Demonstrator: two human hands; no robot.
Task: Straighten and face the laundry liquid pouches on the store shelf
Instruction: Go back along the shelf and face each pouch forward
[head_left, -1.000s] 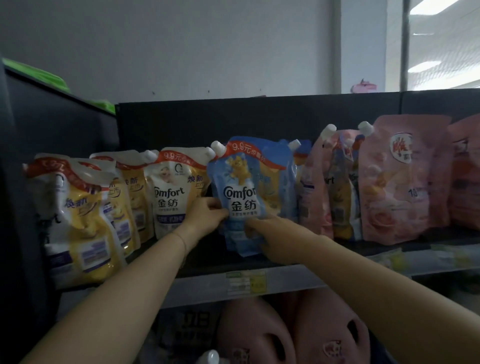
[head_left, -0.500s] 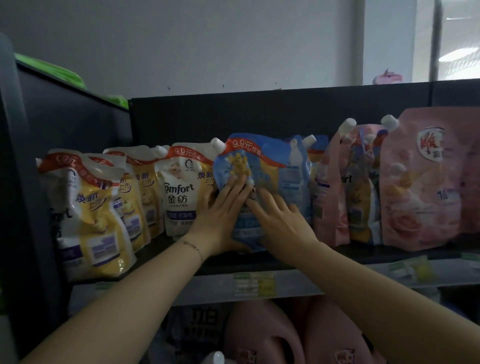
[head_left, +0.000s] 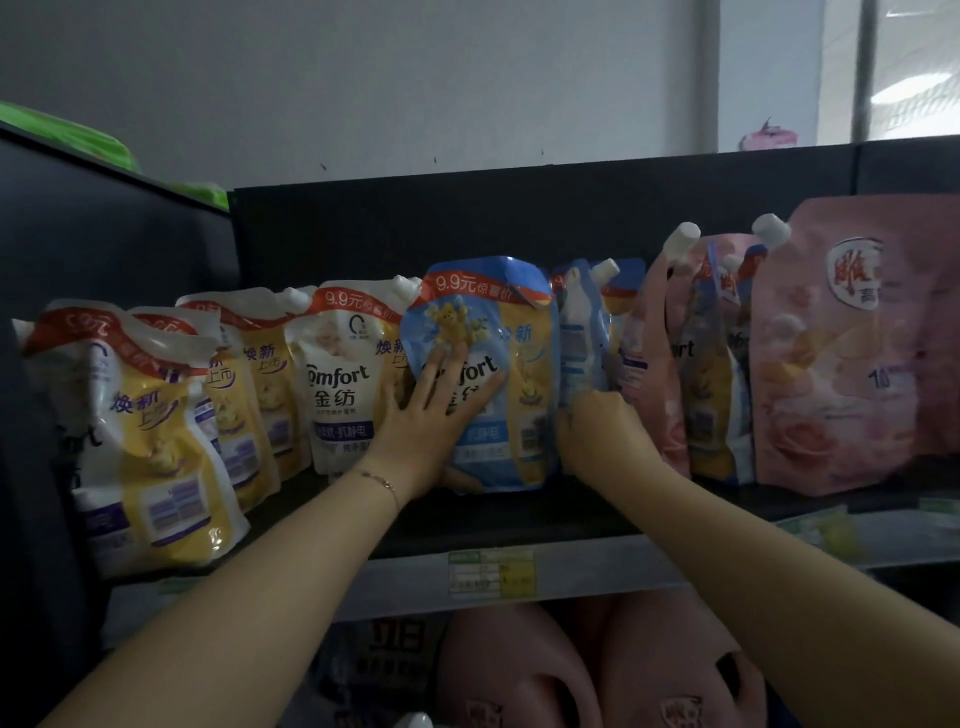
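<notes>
A plain pale wall (head_left: 415, 78) rose above the left hand (head_left: 431, 410) and the right hand (head_left: 597, 436). Just behind them stood the dark back panel (head_left: 363, 223) of the shelf (head_left: 519, 519), and a dark side panel (head_left: 104, 234) closed it off well to the left of the left hand, with something green (head_left: 62, 135) lying on top. High up to the right of the right hand was a window (head_left: 914, 67) showing a lit ceiling light (head_left: 904, 101). Below both hands a price label (head_left: 491, 571) sat on the grey shelf edge. The light was dim.
</notes>
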